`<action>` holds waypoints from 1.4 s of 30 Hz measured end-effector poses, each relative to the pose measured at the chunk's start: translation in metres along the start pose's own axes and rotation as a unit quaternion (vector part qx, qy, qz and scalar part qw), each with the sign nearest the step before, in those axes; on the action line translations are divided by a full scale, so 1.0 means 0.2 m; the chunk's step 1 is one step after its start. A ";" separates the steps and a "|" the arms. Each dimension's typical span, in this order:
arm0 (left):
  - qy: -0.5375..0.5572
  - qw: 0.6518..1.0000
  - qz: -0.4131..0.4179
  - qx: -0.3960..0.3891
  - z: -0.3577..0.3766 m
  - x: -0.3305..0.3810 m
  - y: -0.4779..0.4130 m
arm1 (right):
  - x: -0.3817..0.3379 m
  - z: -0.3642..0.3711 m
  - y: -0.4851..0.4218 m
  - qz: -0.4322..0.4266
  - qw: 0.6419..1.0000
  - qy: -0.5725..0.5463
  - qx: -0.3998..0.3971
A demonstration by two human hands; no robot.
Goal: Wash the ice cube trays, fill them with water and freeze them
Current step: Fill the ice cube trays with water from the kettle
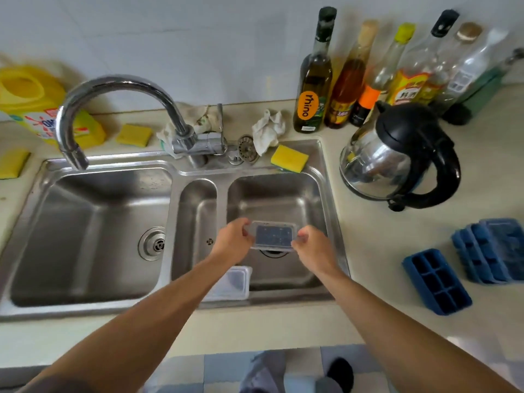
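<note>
Stainless-steel double-basin sink (93,239), dry to appearance, set in a pale countertop (377,239); curved chrome tap (113,89) aimed at the large left basin, no water running. On the counter at right: a stack of blue ice cube trays (493,251) and, nearer, a single blue six-cell ice cube tray (436,282), uncovered. Over the small right basin: a blue tray under a clear plastic lid (273,236), held level, left hand (234,241) and right hand (310,245) each pinching one short end. Second clear lid (232,283) leaning in the basin below the left forearm. Probable step: unlidding before washing. Next: lid prised off, tray carried beneath the tap.
</note>
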State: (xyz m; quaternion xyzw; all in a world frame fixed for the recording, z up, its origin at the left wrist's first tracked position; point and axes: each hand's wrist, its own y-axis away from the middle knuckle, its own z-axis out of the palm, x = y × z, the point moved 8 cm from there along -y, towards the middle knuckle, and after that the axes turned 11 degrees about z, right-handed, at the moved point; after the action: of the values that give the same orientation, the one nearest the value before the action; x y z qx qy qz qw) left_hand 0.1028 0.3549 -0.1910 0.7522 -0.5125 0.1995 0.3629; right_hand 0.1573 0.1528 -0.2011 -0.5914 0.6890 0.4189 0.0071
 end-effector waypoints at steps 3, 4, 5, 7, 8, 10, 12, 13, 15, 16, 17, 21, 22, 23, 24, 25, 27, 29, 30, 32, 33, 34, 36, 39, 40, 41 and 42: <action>-0.040 0.998 -0.010 -0.041 0.11 -0.02 -0.16 | 0.06 0.04 -0.13 0.032 0.999 0.007 -0.004; -0.052 0.997 -0.016 -0.057 0.15 -0.04 -0.20 | 0.08 0.07 -0.18 0.042 0.999 0.011 -0.013; -0.064 0.995 -0.020 -0.074 0.18 -0.07 -0.25 | 0.10 0.10 -0.22 0.053 0.998 0.015 -0.025; -0.095 0.990 -0.023 -0.104 0.25 -0.12 -0.33 | 0.13 0.17 -0.28 0.070 0.996 0.022 -0.048; -0.110 0.987 -0.025 -0.114 0.27 -0.14 -0.36 | 0.13 0.21 -0.32 0.073 0.996 0.023 -0.056; -0.128 0.983 -0.032 -0.132 0.32 -0.20 -0.42 | 0.15 0.28 -0.37 0.084 0.994 0.013 -0.070; -0.136 0.979 -0.040 -0.144 0.37 -0.26 -0.46 | 0.17 0.33 -0.42 0.095 0.993 0.004 -0.076; -0.136 0.979 -0.043 -0.148 0.39 -0.28 -0.47 | 0.18 0.36 -0.44 0.101 0.992 0.000 -0.079; -0.128 0.980 -0.042 -0.149 0.42 -0.32 -0.50 | 0.19 0.40 -0.48 0.110 0.990 -0.005 -0.088; -0.121 0.981 -0.042 -0.149 0.44 -0.34 -0.51 | 0.19 0.41 -0.49 0.115 0.989 -0.007 -0.091; -0.109 0.982 -0.043 -0.149 0.46 -0.35 -0.52 | 0.20 0.42 -0.50 0.119 0.989 -0.009 -0.092; -0.057 0.990 -0.062 -0.117 0.48 -0.39 -0.53 | 0.24 0.44 -0.54 0.133 0.987 -0.004 -0.088; -0.047 0.991 -0.070 -0.103 0.48 -0.40 -0.54 | 0.24 0.44 -0.55 0.137 0.987 -0.006 -0.081; -0.042 0.992 -0.077 -0.091 0.47 -0.41 -0.55 | 0.25 0.44 -0.56 0.141 0.987 -0.005 -0.072; -0.041 0.992 -0.084 -0.084 0.48 -0.42 -0.55 | 0.25 0.44 -0.57 0.146 0.987 0.000 -0.064; -0.043 0.992 -0.092 -0.080 0.48 -0.43 -0.56 | 0.25 0.44 -0.58 0.150 0.987 0.007 -0.058; -0.044 0.989 -0.111 -0.087 0.49 -0.45 -0.56 | 0.25 0.45 -0.59 0.155 0.986 0.018 -0.053; -0.049 0.986 -0.127 -0.100 0.50 -0.47 -0.56 | 0.26 0.47 -0.60 0.159 0.985 0.026 -0.055; -0.054 0.984 -0.130 -0.105 0.51 -0.48 -0.56 | 0.27 0.47 -0.61 0.162 0.985 0.027 -0.058; -0.063 0.983 -0.130 -0.110 0.52 -0.49 -0.57 | 0.28 0.49 -0.61 0.174 0.983 0.013 -0.065; -0.063 0.984 -0.130 -0.107 0.52 -0.49 -0.57 | 0.28 0.49 -0.61 0.182 0.981 -0.002 -0.068; -0.061 0.984 -0.131 -0.103 0.52 -0.49 -0.57 | 0.29 0.50 -0.61 0.187 0.980 -0.014 -0.071; -0.058 0.984 -0.134 -0.099 0.53 -0.49 -0.57 | 0.30 0.50 -0.61 0.195 0.977 -0.025 -0.080; -0.044 0.984 -0.140 -0.099 0.53 -0.50 -0.58 | 0.31 0.51 -0.62 0.211 0.972 -0.049 -0.091; -0.038 0.984 -0.143 -0.101 0.53 -0.51 -0.58 | 0.31 0.51 -0.62 0.214 0.971 -0.052 -0.090; -0.035 0.983 -0.147 -0.101 0.53 -0.51 -0.59 | 0.30 0.50 -0.62 0.216 0.971 -0.050 -0.089; -0.033 0.983 -0.149 -0.102 0.53 -0.51 -0.59 | 0.30 0.50 -0.62 0.219 0.971 -0.049 -0.088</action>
State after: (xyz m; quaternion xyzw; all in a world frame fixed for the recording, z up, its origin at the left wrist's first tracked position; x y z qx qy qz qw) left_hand 0.1630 0.3644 -0.3697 0.7857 -0.4235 0.0652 0.4462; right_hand 0.1925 0.1692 -0.3671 -0.4036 0.7606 0.4979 -0.1034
